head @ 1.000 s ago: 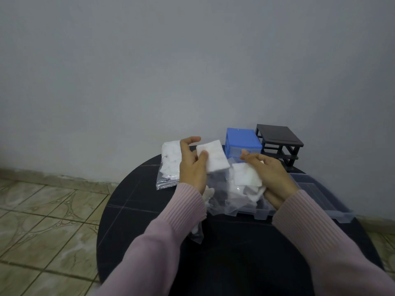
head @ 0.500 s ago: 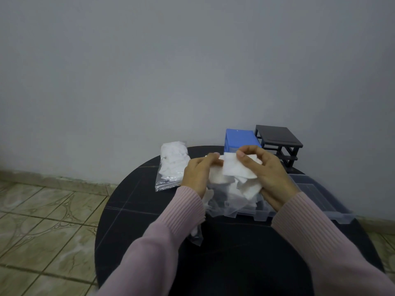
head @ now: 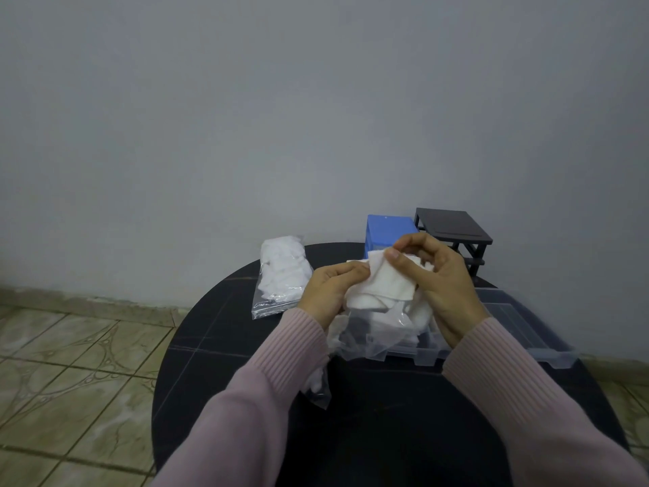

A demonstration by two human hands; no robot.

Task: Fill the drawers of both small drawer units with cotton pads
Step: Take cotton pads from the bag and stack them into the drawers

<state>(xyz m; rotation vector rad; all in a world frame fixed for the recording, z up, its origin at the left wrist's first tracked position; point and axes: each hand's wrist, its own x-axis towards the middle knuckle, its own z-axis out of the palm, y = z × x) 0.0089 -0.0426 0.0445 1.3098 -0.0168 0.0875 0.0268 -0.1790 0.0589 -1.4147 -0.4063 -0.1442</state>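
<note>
Both hands, left hand [head: 325, 293] and right hand [head: 439, 279], pinch cotton pads [head: 382, 286], hiding the blue drawer unit [head: 388, 229] front; no writing legible.

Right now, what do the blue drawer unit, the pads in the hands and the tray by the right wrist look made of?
Blue drawer unit: likely moulded plastic, smooth matte top. White square pads: soft cotton-like fibre, bending between the fingers. Clear shallow tray: probably transparent plastic; the table shows through.
</note>
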